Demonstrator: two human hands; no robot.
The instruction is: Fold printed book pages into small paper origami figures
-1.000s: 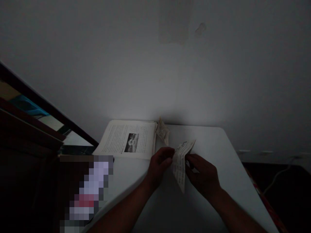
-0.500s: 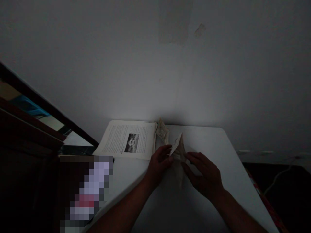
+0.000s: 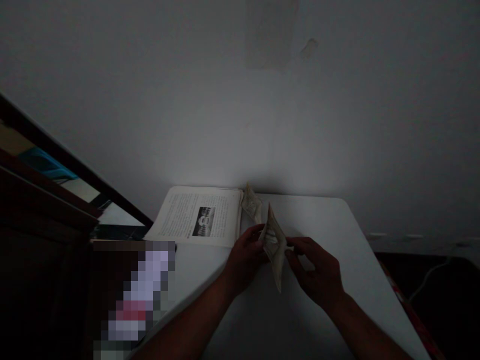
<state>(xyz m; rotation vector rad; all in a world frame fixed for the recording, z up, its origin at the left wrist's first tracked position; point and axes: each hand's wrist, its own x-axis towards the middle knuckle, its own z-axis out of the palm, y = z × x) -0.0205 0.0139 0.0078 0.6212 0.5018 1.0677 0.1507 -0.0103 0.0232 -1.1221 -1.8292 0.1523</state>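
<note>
Over the middle of a white table [image 3: 337, 240] I hold a folded piece of printed paper [image 3: 275, 245] between both hands. My left hand [image 3: 245, 252] pinches its left edge, thumb and fingers closed. On the other side my right hand [image 3: 318, 272] grips the paper with its fingertips. The paper stands on edge, pointed at top and bottom. Just behind it lies another small folded paper shape [image 3: 251, 204].
An open book [image 3: 198, 216] with text and a small photo lies at the table's back left, against a plain grey wall. Dark wooden furniture [image 3: 45, 200] fills the left side. A blurred-out patch covers the lower left. The scene is dim.
The paper was spread wider a second ago; both hands have since folded it narrower and turned it up on edge. The hands stayed in about the same place.
</note>
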